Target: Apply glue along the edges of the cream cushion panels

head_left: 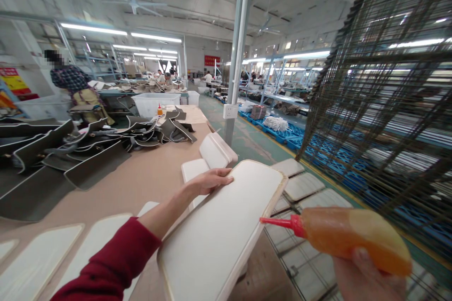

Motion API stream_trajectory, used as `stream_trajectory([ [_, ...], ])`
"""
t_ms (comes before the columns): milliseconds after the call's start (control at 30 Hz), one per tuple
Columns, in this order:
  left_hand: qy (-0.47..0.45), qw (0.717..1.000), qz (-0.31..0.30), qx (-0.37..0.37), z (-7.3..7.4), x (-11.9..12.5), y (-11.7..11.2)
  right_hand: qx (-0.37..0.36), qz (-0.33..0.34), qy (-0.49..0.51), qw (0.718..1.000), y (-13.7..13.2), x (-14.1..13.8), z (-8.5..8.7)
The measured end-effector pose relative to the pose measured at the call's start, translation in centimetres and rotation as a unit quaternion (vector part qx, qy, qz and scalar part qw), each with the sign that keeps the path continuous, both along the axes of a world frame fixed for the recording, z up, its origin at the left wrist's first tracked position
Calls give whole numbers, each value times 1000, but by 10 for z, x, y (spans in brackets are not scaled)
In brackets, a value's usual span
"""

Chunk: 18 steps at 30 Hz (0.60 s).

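My left hand (211,181), in a red sleeve, grips the far left edge of a white flat panel with a tan rim (226,225), holding it tilted above the table edge. My right hand (367,277) is wrapped round an orange squeeze bottle (353,237). Its red nozzle points left at the panel's right edge, almost touching it. More white panels (212,150) lie stacked on the table just beyond my left hand.
A brown worktable (141,178) carries dark grey cut pieces (88,150) at the left and white panels (42,254) along the near edge. A wire rack (384,103) stands close at the right, with panels on mesh trays (303,186) below. A steel column (240,47) rises ahead. A person stands far left.
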<state>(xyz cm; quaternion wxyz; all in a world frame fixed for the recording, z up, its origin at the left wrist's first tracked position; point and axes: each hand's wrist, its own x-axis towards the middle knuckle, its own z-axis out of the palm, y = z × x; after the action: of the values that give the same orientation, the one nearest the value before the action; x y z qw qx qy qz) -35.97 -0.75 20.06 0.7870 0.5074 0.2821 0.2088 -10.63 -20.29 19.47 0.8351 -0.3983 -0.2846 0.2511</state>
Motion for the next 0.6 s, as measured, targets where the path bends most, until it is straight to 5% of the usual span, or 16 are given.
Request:
stream_trajectory([
  [367,18,1000,4,1,-4,9,9,-18,-16,8,1000,-3,1,-1],
  [600,29,999,24,-13,2,16,9,-120,-81,51,988,-7,-4,6],
])
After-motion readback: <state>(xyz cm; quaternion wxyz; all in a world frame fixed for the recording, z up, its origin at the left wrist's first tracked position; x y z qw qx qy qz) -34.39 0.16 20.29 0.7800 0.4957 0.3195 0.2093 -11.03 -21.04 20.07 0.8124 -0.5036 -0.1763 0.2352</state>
